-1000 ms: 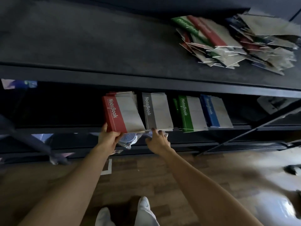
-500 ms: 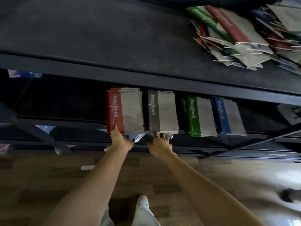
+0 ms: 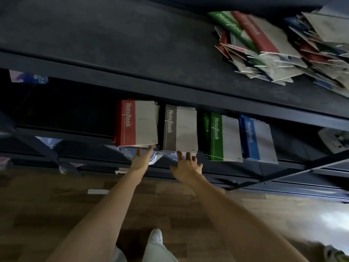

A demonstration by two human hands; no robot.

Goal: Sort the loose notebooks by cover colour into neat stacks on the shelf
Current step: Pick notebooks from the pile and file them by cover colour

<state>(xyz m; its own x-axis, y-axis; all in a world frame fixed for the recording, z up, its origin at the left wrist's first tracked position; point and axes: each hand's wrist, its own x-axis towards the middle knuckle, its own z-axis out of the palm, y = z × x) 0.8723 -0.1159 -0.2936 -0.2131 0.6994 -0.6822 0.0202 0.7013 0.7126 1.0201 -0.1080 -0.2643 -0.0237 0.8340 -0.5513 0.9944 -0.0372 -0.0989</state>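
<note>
On the lower shelf (image 3: 283, 161) lie several notebook stacks side by side: a red stack (image 3: 137, 122), a brown stack (image 3: 179, 128), a green stack (image 3: 223, 137) and a blue stack (image 3: 257, 138). My left hand (image 3: 141, 159) reaches up with straight fingers, its fingertips at the front edge of the red stack. Beside it, my right hand (image 3: 187, 166) spreads its fingers against the front edge of the brown stack. A loose pile of mixed notebooks (image 3: 283, 46) lies on the dark top surface (image 3: 113, 44) at the upper right.
A dark front rail (image 3: 170, 91) runs across above the sorted stacks. Diagonal metal braces (image 3: 283, 174) cross below the shelf at the right. Plastic-wrapped items (image 3: 47, 142) sit under the shelf at the left. Wooden floor (image 3: 56, 205) and my shoe (image 3: 155, 237) lie below.
My left hand let go of the red notebook's corner and now touches the stack's front edge with straight fingers. The red stack sits squarer. The view has shifted, so the loose pile lies further right.
</note>
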